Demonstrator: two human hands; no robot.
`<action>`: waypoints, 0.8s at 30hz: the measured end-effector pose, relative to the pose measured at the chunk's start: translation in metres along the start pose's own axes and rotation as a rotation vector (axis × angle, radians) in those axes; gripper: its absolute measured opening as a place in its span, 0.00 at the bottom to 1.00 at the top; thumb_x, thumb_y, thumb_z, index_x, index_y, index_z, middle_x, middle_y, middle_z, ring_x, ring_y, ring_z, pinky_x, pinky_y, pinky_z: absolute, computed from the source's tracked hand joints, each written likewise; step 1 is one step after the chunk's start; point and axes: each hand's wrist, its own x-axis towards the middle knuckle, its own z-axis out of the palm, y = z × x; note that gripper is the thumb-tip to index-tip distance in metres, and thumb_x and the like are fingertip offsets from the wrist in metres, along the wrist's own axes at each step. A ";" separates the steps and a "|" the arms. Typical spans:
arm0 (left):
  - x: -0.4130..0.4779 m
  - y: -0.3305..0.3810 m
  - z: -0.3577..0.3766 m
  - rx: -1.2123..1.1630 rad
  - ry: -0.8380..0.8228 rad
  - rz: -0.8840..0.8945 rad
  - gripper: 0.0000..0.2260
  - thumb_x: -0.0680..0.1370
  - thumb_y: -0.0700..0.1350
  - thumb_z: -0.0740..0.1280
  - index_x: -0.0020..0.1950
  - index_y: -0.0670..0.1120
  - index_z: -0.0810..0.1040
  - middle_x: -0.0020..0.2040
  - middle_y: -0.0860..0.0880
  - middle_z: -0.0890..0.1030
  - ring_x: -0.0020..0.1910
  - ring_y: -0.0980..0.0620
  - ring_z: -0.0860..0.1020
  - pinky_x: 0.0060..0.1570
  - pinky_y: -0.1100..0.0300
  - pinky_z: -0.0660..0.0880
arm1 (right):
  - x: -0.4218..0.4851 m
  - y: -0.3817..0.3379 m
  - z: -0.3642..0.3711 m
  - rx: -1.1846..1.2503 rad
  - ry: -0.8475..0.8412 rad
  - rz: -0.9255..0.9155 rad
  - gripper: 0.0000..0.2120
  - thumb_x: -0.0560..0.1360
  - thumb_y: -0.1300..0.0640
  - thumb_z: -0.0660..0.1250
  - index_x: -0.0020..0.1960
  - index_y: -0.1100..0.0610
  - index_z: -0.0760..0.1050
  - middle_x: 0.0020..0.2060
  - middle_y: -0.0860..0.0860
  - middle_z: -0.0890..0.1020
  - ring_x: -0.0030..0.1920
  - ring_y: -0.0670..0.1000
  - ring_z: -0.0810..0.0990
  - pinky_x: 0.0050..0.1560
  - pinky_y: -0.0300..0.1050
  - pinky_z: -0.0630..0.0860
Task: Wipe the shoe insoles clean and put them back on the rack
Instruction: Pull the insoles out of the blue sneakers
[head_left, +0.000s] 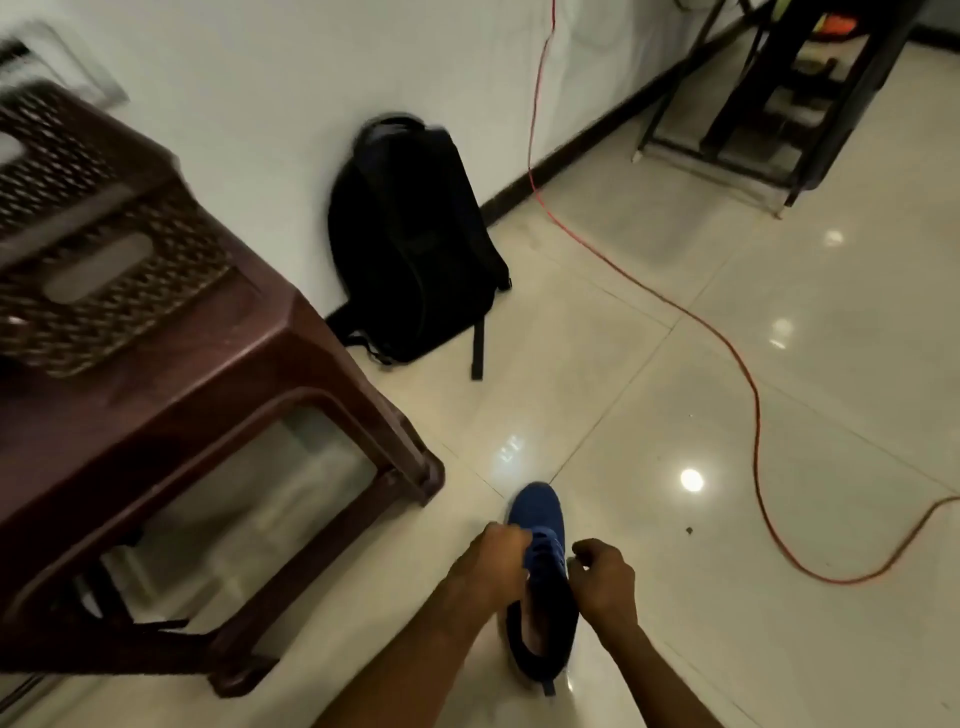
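The floor (779, 364) is glossy cream tile with thin grout lines, mirroring several ceiling lights. A white wall (260, 78) with a dark skirting board runs from 9 o'clock to 1 o'clock. A black backpack (410, 244) leans against that wall at 12 o'clock. A brown plastic stool (182, 415) with a lattice-pattern top stands at 9 o'clock. A red cable (748, 384) drops down the wall and snakes across the tiles to 3 o'clock. A dark metal rack (810, 98) stands at 1 o'clock; its contents are blurred. No writing can be read.

At 6 o'clock a blue shoe (540, 525) stands on the tiles, toe pointing away. The left hand (498, 558) is curled closed at the shoe's lace area, and the right hand (605, 577) is loosely curled beside its collar; what either pinches cannot be told.
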 end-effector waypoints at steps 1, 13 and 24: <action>-0.008 0.003 -0.025 -0.011 0.062 0.004 0.13 0.80 0.40 0.66 0.63 0.38 0.78 0.61 0.40 0.80 0.60 0.41 0.80 0.60 0.52 0.78 | -0.005 -0.024 -0.012 0.017 0.021 -0.052 0.08 0.77 0.63 0.66 0.54 0.63 0.81 0.51 0.58 0.85 0.52 0.58 0.82 0.50 0.45 0.75; -0.366 -0.067 -0.360 0.012 1.133 -0.078 0.11 0.77 0.47 0.65 0.54 0.47 0.84 0.52 0.44 0.86 0.55 0.41 0.82 0.55 0.50 0.79 | -0.246 -0.425 -0.077 0.238 0.097 -0.918 0.08 0.75 0.56 0.69 0.52 0.52 0.84 0.44 0.47 0.87 0.44 0.46 0.85 0.54 0.45 0.81; -0.735 -0.297 -0.349 -0.027 1.426 -0.819 0.09 0.79 0.44 0.64 0.54 0.45 0.83 0.50 0.46 0.85 0.46 0.45 0.83 0.46 0.54 0.81 | -0.583 -0.574 0.136 0.121 -0.407 -1.384 0.06 0.75 0.57 0.68 0.47 0.53 0.84 0.41 0.44 0.84 0.42 0.42 0.82 0.48 0.36 0.77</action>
